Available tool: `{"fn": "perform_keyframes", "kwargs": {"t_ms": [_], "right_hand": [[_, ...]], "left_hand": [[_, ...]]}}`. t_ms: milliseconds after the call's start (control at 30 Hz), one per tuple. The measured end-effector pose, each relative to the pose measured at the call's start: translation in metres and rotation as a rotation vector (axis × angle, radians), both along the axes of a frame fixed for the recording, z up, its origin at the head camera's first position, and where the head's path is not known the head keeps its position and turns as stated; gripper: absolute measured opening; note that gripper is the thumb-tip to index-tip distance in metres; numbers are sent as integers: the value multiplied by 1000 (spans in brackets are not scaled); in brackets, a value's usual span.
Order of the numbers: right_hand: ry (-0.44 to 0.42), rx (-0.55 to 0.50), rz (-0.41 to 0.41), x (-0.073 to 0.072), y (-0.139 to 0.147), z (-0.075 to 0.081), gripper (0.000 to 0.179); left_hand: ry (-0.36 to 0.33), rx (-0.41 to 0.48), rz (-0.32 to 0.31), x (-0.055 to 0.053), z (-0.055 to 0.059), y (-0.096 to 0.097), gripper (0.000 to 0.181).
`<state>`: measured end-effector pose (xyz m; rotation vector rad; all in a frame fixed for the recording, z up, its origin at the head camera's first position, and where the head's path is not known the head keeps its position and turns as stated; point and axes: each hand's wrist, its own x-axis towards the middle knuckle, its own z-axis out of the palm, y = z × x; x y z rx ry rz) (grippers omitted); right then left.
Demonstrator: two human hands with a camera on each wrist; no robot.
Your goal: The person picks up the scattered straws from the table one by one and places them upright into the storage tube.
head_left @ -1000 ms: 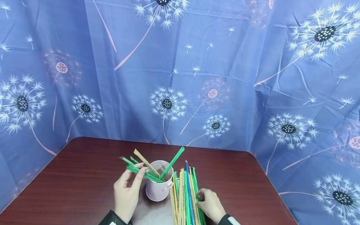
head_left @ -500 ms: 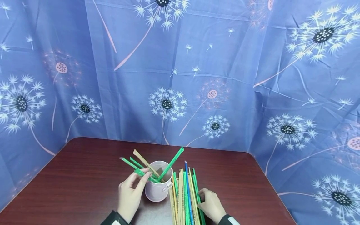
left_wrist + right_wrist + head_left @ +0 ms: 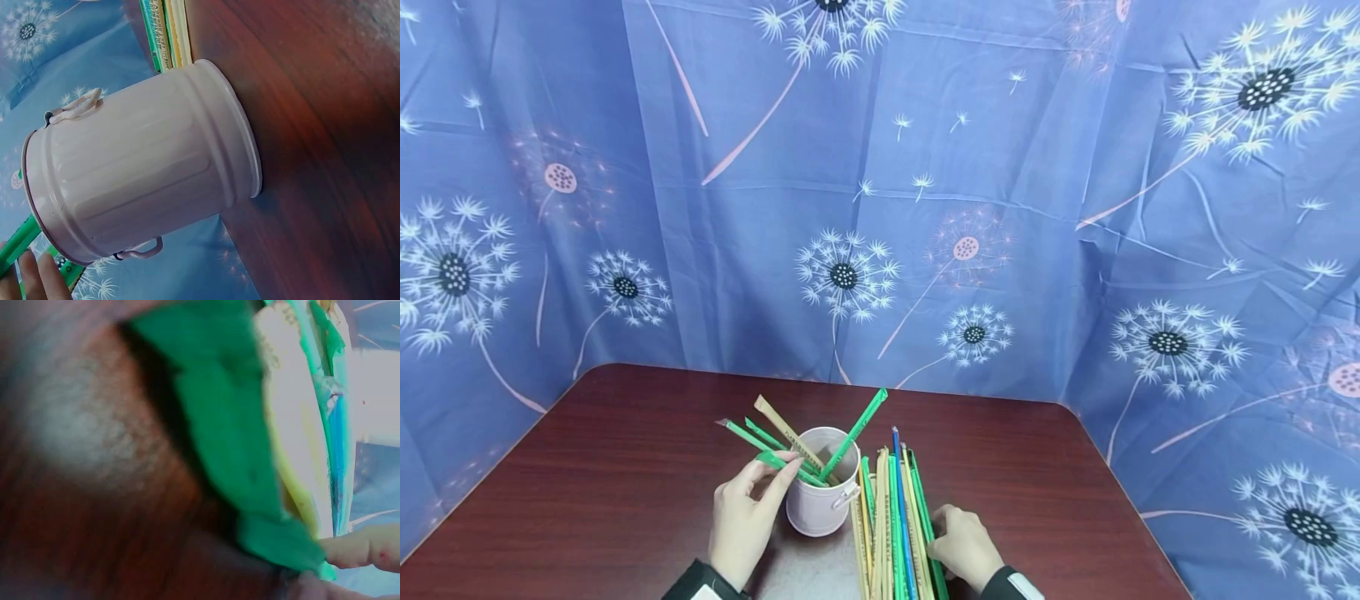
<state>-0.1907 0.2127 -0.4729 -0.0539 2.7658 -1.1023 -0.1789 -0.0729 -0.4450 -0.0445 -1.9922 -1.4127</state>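
Left hand pinching slim green wrapped straw, slanted in pale metal bucket. Right hand pinching second green straw, right edge of multicoloured bundle. Both probably light, bendable, easily creased; best gripped mid-length, lightly.

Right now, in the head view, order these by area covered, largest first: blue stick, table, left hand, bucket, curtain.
1. Curtain
2. Table
3. Bucket and left hand, too alike to rank
4. Blue stick
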Motion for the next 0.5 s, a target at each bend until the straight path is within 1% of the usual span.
{"fn": "perform_keyframes", "kwargs": {"t_ms": [167, 333, 500], "right_hand": [[-28, 14, -6, -1, 0, -1, 29], [-35, -57, -8, -1, 3, 0, 31], [-10, -98, -24, -1, 6, 1, 32]], "left_hand": [[-70, 39, 4, 2, 1, 0, 15], [-127, 88, 2, 4, 3, -2, 24], [-178, 165, -36, 4, 4, -1, 31]]}}
